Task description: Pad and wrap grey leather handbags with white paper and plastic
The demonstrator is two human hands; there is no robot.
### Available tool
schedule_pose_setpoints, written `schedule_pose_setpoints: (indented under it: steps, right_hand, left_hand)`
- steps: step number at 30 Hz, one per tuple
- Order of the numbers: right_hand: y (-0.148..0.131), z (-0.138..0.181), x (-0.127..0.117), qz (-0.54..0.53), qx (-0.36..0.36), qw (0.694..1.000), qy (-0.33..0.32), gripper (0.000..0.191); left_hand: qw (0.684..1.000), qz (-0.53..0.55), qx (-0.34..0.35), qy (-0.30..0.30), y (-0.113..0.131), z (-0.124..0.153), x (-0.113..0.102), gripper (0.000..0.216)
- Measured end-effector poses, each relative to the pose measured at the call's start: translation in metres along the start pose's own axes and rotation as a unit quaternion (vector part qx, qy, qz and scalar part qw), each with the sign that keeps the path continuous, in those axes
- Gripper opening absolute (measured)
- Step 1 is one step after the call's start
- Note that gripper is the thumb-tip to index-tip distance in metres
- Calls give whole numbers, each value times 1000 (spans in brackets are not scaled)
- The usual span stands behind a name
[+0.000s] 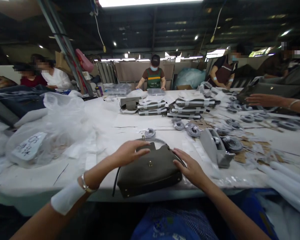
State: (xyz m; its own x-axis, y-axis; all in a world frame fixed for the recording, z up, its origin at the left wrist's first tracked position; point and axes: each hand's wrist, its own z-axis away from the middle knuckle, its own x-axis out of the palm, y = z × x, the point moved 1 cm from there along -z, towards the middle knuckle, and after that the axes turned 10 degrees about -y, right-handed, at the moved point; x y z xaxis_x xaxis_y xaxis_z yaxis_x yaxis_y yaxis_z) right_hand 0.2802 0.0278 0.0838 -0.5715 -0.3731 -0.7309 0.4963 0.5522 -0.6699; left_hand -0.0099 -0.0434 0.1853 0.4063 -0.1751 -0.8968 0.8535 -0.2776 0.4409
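Note:
A dark olive handbag [150, 171] lies flat at the near edge of the white table [107, 126], its gold clasp facing up. My left hand [128, 152] rests on its upper left corner, fingers curved over the top edge. My right hand [190, 168] lies along its right side, fingers stretched and pressed against the bag near the handle. A grey strap loop arcs above the bag's top.
A clear plastic bag [47, 133] with a labelled packet sits at left. A grey tape dispenser [216, 148], coiled grey straps [193, 130] and stacked striped bundles [190, 106] lie ahead and right. White rolls [287, 180] at far right. Other people work around the table; one person's arm [277, 101] reaches in from the right.

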Motion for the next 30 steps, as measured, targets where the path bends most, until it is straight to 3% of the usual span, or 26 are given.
schedule_pose_setpoints:
  steps: [4,7,9,14,18,25,27,30]
  right_hand:
    - [-30,-1,4,134,-149,967,-157,71]
    - [-39,-6,15,197,-188,938,-214,84]
    - [-38,-8,24,229,-183,932,-214,80]
    - [-28,-4,45,277,-171,930,-171,72]
    - [-23,-8,52,280,-154,934,-157,71]
    - [-23,-33,19,209,-163,924,-277,71]
    - [-20,-35,18,220,-155,923,-276,72]
    - [-10,-28,33,252,-144,928,-233,73]
  left_hand:
    - [991,-66,5,-113,2,33,72,79]
    - [983,-155,-1,-94,2,47,101,99]
    - [980,-192,-13,-49,-1,52,110,93]
    - [967,-254,-4,1,-13,57,128,65]
    - [962,-274,5,14,-24,53,136,55]
    - [977,-191,10,-98,-23,35,100,61]
    - [978,-183,10,-103,-25,32,97,70]
    - [974,-211,21,-78,-34,34,110,77]
